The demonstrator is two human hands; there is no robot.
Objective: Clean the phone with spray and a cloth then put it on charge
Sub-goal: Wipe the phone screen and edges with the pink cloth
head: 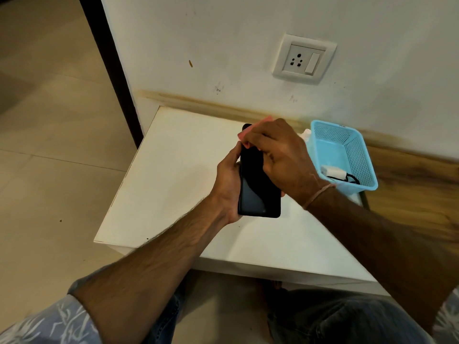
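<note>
A black phone (257, 194) is held above the white table (173, 175), screen up. My left hand (228, 184) grips it along its left edge and from below. My right hand (278, 155) holds a pink cloth (250, 129) and presses it onto the upper part of the screen. Only the cloth's far edge shows past my fingers. A white spray bottle (306, 134) peeks out behind my right hand, next to the basket. A white charger with a black cable (337, 174) lies in the blue basket (357, 150).
A white wall socket with a switch (304, 59) sits on the wall above the table. A wooden surface (417, 194) runs along the right. Tiled floor (49, 145) lies to the left, and a dark door frame (111, 70) stands at the wall's corner.
</note>
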